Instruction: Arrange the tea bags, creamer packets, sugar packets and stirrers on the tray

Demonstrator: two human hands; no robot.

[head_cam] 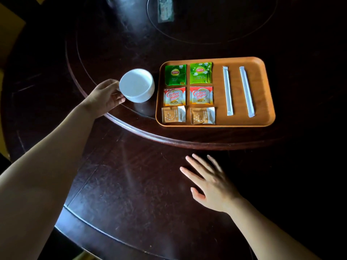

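Left hand [106, 97] grip clamped on cup [137, 85] beside tray [266, 102] edge; right hand [212, 184] splayed flat.

head view | looks forward-down | near, over table [131, 184]

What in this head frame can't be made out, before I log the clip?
- Cup handle: hidden behind the left hand, so the grip itself is unclear.
- Sugar packets: print too small to read.
- Stirrers: wrapped, contents unseen.
- Green item at the top edge: dark, blurred and under glass, unidentifiable.
- Right hand: contact with the table can't be told.
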